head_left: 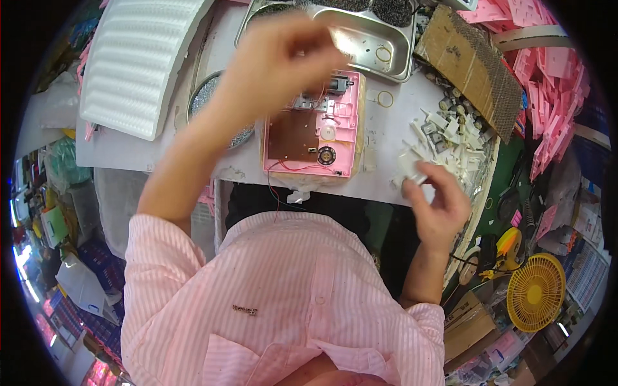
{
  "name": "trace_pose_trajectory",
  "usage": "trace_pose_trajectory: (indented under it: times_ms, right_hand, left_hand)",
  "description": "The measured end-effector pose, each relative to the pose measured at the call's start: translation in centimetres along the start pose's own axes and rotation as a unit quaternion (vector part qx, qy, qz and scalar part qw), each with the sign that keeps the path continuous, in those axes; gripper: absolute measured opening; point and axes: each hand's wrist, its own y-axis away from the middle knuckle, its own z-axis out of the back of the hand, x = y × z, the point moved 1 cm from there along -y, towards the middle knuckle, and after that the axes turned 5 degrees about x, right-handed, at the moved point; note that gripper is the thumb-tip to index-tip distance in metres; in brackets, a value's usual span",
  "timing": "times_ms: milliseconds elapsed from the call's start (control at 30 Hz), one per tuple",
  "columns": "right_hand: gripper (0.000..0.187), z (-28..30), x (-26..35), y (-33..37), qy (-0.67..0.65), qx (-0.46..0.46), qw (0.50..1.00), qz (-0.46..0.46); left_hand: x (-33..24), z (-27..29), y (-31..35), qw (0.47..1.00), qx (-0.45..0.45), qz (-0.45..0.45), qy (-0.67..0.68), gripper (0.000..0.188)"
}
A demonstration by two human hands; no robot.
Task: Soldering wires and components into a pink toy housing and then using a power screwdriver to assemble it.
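My left hand (290, 61) is blurred over the far part of the pink plastic housing (347, 145) and the near edge of the metal tray (407, 61). Motion smears its fingers, so what they hold does not show. The housing lies open-side up, with a brown board (290, 138), a small motor (337, 85), a black round part (326, 155) and thin wires in it. To the right, my right hand (441, 202) pinches a small white plastic part (412, 168) between thumb and finger. Just beyond it spreads a pile of white plastic parts (454, 141).
Small dark screws fill parts of the metal tray. A round dish (209, 87) of small metal pieces stands left of the housing, near a white ridged foam tray (132, 64). Cardboard (470, 67) and stacked pink parts (550, 90) border the right. A yellow fan grille (535, 293) is lower right.
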Motion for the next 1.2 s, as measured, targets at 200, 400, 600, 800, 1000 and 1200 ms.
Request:
trace_pose_trajectory:
  times_ms: [200, 400, 600, 800, 1000, 1200]
  right_hand:
    - [0.03, -3.3, 3.0, -1.7, 0.01, 0.094, 0.983, 0.16]
    - [0.032, -4.1, 3.3, -1.7, 0.01, 0.1, 0.976, 0.192]
    - [0.028, -5.6, 2.9, -1.9, 0.087, 0.091, 0.964, 0.235]
    - [0.03, -5.2, -0.9, -3.1, -0.004, 0.092, 0.995, 0.028]
    - [0.03, -5.4, -0.8, -6.5, 0.246, 0.14, 0.937, 0.203]
    - [0.033, -5.2, -1.7, -8.2, 0.197, 0.203, 0.921, 0.267]
  left_hand:
    - [2.4, -4.6, 9.1, 0.858, 0.027, 0.225, 0.462, 0.011]
    - [3.5, -5.8, 10.5, 0.825, -0.016, 0.218, 0.521, 0.009]
    - [3.6, -5.8, 11.0, 0.85, 0.022, 0.229, 0.474, 0.012]
    - [3.8, -3.8, 10.7, 0.995, 0.012, -0.036, -0.092, 0.024]
    - [5.2, -4.8, 11.0, 0.968, 0.02, -0.09, -0.233, 0.025]
    - [5.5, -4.6, 10.8, 0.969, 0.025, -0.097, -0.225, 0.027]
